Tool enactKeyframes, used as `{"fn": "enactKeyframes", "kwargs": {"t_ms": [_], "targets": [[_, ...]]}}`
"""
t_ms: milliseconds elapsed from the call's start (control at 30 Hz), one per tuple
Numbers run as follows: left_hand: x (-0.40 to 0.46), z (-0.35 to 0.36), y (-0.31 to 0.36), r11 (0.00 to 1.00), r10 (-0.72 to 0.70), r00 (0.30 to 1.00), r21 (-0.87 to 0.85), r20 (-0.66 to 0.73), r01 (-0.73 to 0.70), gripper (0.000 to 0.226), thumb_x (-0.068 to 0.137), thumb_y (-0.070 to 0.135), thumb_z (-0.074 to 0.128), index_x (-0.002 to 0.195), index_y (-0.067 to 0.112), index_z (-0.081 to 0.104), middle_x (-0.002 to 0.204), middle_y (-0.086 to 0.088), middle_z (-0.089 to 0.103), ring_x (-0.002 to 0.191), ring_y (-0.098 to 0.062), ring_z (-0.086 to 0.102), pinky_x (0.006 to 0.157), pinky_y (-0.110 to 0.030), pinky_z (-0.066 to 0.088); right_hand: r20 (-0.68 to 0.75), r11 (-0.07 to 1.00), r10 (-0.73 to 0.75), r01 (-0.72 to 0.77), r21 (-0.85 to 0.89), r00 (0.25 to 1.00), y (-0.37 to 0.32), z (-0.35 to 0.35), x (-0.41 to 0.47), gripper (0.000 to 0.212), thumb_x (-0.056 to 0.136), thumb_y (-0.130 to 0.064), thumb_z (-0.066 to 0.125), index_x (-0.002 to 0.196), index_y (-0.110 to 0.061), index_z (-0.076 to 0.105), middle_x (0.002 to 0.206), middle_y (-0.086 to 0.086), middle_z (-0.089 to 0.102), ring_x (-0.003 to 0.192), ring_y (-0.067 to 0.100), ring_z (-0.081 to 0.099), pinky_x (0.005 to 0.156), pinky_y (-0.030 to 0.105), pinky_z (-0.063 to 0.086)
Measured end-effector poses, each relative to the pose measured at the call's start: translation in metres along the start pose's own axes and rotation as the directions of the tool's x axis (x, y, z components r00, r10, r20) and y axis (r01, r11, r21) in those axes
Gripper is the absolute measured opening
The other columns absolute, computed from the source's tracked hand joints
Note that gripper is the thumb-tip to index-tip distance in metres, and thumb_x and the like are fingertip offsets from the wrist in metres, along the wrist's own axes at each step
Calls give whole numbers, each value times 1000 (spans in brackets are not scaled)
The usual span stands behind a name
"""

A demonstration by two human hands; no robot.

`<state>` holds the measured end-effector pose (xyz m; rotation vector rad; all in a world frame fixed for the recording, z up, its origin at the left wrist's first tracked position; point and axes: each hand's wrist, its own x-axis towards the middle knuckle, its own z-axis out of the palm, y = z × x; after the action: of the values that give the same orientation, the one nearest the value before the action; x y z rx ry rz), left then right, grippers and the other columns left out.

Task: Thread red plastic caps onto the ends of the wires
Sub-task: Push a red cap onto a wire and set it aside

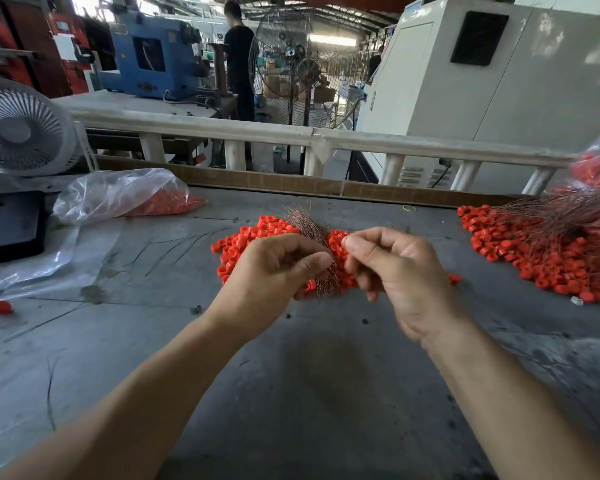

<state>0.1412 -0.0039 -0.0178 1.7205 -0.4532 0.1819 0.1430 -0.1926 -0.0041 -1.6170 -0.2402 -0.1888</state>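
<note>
Bright daylight from rear windows, wide-angle edge bending, slight motion blur

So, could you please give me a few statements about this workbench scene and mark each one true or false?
1. The left hand grips a bundle of copper wires. True.
2. The right hand rests flat on the table. False: it is raised, fingers curled, pinching near the wires.
3. A loose pile of red caps lies behind the hands. True.
4. The plastic bag on the left holds blue caps. False: its contents are red.
5. A single red cap lies apart at the far left. True.
</note>
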Motion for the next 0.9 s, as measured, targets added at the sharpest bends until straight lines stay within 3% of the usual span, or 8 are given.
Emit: {"fn": "enactKeyframes", "kwargs": {"t_ms": [100, 233, 400, 633, 767, 833, 900], "targets": [[0, 2, 0, 999, 7, 998, -48, -70, -10, 14, 84, 25, 78, 92, 13, 77, 62, 6, 65, 51, -5, 50, 48, -14, 40, 26, 972, -5, 11, -236, 1000, 3, 6, -4, 10, 95, -18, 71, 85, -17, 74, 64, 0, 71, 47, 7, 51, 41, 21, 39], [1, -1, -2, 999, 39, 994, 17, -100, -38, 8, 86, 21, 77, 86, 13, 77, 61, 2, 63, 51, -7, 48, 49, -19, 41, 67, 939, -58, 77, -334, 996, 3, 12, -8, 9, 94, -17, 73, 86, -20, 75, 64, -5, 72, 50, -1, 57, 49, 12, 40], [2, -4, -4, 999, 7, 992, 32, -126, -3, 10, 88, 19, 76, 83, 11, 76, 57, 7, 62, 50, -5, 47, 47, -15, 38, 49, 957, -48, 60, -283, 998, 3, 14, -9, 9, 94, -15, 73, 85, -17, 75, 60, -5, 71, 46, -1, 56, 43, 8, 36], [2, -7, 2, 895, -264, 964, -380, -28, 234, 18, 77, 26, 73, 77, 8, 70, 69, -7, 67, 52, -12, 44, 43, -19, 34, 119, 996, -17, 27, -84, 993, 2, 15, -6, 8, 94, -13, 71, 86, -12, 73, 65, 5, 71, 44, 7, 47, 42, 13, 36], [4, -13, 4, 908, -281, 960, -325, -5, 264, 22, 78, 29, 74, 80, 8, 70, 70, -6, 67, 51, -11, 45, 43, -19, 35, 126, 982, -44, 66, -176, 991, 4, 13, -5, 12, 96, -17, 71, 84, -17, 73, 63, 2, 70, 46, 10, 46, 45, 19, 37], [7, -22, 2, 919, -302, 949, -291, -92, 265, 24, 79, 32, 76, 81, 9, 72, 70, -4, 69, 50, -10, 46, 43, -19, 37, 89, 968, -54, 74, -240, 995, 8, 11, -4, 15, 96, -20, 70, 82, -18, 73, 64, 1, 71, 48, 9, 48, 51, 26, 38], [9, -34, -3, 965, -261, 936, -58, -238, 254, 19, 84, 31, 78, 78, 14, 74, 65, 3, 70, 48, -7, 48, 44, -20, 41, 31, 964, -42, 49, -263, 999, 12, 8, -2, 17, 97, -21, 70, 80, -19, 72, 64, 0, 71, 48, 8, 47, 56, 31, 38]]}}
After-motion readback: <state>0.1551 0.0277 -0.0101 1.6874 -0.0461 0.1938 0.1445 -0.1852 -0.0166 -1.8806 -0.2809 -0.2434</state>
